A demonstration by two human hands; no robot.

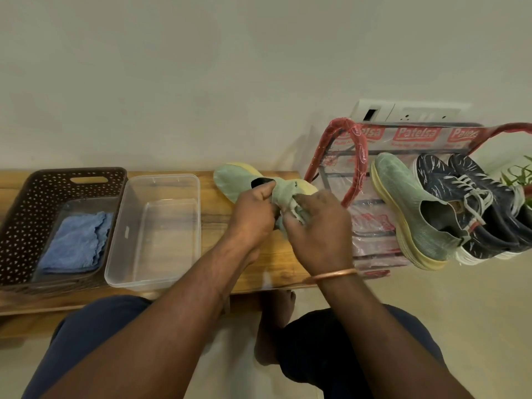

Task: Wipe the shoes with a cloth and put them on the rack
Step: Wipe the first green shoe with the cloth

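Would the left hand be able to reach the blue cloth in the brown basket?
Probably, once it lets go: the left hand grips the green shoe, but the blue cloth lies uncovered in the brown basket, past the clear tub.

A wooden bench [213, 220] bears a brown basket [26, 203] beside a clear tub [155, 231]; the rack [374, 223] holds three shoes [449, 197].

A home entryway: shoe rack [371, 226] by the wall, wooden bench [259, 254], wall socket [408, 112]
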